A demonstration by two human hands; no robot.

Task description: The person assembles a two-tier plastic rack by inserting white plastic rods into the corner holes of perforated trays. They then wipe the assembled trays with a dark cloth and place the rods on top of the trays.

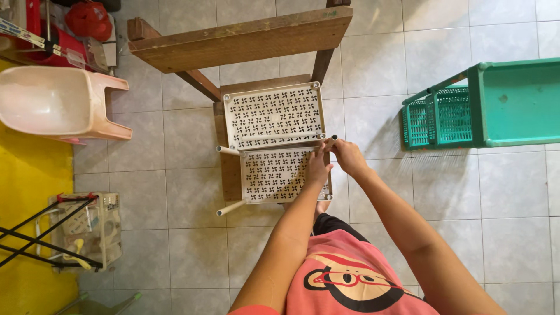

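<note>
On the wooden stool [228,175], two white perforated shelves [274,116] lie joined by thin poles [274,146]. Left hand [318,166] presses flat on the nearer shelf [271,175], fingers loose. Right hand [349,156] pinches the pole end at the corner. Green rack [466,105] sits well apart.
</note>
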